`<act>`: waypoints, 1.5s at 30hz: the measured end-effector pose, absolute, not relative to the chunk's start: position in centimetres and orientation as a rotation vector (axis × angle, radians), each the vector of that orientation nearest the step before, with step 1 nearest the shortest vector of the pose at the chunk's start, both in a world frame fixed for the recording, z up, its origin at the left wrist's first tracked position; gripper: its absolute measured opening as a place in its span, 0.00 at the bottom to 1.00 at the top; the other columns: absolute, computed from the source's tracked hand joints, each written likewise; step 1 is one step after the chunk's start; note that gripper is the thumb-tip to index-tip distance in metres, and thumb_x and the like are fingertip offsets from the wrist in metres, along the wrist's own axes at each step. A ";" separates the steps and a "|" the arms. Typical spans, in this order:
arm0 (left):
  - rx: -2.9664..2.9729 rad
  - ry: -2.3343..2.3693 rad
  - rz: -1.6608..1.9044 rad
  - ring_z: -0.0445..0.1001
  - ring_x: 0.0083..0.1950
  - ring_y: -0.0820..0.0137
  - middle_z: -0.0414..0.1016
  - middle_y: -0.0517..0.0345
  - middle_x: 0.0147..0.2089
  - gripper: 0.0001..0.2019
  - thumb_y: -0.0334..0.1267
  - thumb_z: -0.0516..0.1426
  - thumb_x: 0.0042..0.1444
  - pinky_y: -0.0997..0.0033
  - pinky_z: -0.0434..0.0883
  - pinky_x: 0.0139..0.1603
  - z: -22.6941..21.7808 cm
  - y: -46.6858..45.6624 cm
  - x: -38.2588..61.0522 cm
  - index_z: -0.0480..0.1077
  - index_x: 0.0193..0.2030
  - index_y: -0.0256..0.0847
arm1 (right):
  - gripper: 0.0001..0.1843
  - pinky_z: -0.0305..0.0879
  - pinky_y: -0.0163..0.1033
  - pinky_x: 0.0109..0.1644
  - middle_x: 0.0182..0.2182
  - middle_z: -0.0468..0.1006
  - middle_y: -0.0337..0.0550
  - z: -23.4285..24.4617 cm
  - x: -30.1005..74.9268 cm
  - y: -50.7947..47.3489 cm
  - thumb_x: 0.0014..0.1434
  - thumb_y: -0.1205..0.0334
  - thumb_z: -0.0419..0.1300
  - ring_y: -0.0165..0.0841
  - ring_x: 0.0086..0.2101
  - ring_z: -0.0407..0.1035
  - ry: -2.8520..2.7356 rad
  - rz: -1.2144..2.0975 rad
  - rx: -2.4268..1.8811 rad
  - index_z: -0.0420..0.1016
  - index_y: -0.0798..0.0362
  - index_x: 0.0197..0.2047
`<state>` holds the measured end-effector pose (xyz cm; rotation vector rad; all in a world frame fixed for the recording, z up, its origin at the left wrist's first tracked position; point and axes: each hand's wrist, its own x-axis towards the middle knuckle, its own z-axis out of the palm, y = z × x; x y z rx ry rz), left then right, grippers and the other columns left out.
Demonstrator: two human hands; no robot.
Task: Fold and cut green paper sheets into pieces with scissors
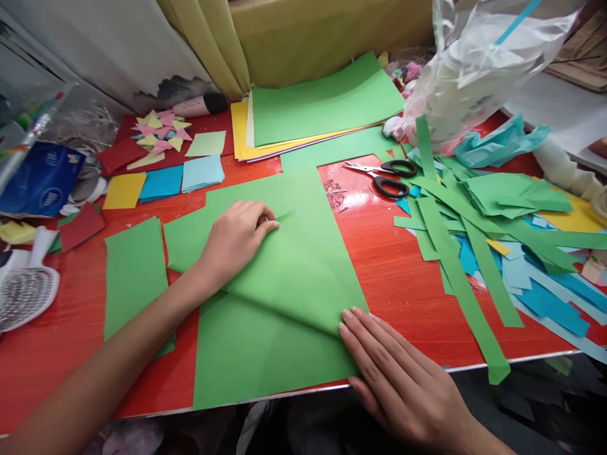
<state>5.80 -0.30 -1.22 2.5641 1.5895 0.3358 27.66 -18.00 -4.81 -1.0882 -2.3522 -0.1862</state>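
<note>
A large green paper sheet lies on the red table, folded over on a diagonal. My left hand rests on its upper part, fingers curled and pinching the folded corner near the sheet's middle. My right hand lies flat at the table's front edge, fingers stretched out and together, their tips pressing the fold's lower right corner. Both hands touch the same sheet.
Black-handled scissors lie behind the sheet. Green and blue paper strips pile at the right. A stack of green and yellow sheets sits at the back. Small coloured squares, a separate green piece, a plastic bag surround them.
</note>
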 end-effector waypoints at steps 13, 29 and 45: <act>2.551 1.617 0.328 0.67 0.39 0.68 0.71 0.58 0.34 0.06 0.39 0.54 0.58 0.70 0.61 0.38 -1.3 -0.3 6.0 0.67 0.35 0.39 | 0.21 0.61 0.44 0.60 0.52 0.71 0.56 -5.3 27.7 -18.2 0.59 0.64 0.55 0.43 0.56 0.62 -2.354 -0.221 -1.096 0.70 0.69 0.52; 2.672 1.625 0.325 0.65 0.41 0.65 0.69 0.55 0.36 0.06 0.39 0.52 0.59 0.67 0.63 0.40 -2.1 -0.3 5.9 0.65 0.37 0.38 | 0.18 0.52 0.44 0.64 0.53 0.71 0.52 -5.3 27.3 -19.9 0.61 0.66 0.52 0.40 0.56 0.62 -2.269 -0.092 -1.266 0.70 0.66 0.52; 3.243 0.818 0.252 0.61 0.62 0.58 0.65 0.42 0.60 0.21 0.39 0.49 0.62 0.59 0.58 0.63 -0.3 -11.8 8.3 0.64 0.56 0.27 | 0.19 0.48 0.45 0.65 0.56 0.68 0.45 -5.2 27.6 -21.1 0.62 0.65 0.54 0.36 0.56 0.62 -2.280 -0.138 -1.332 0.69 0.62 0.54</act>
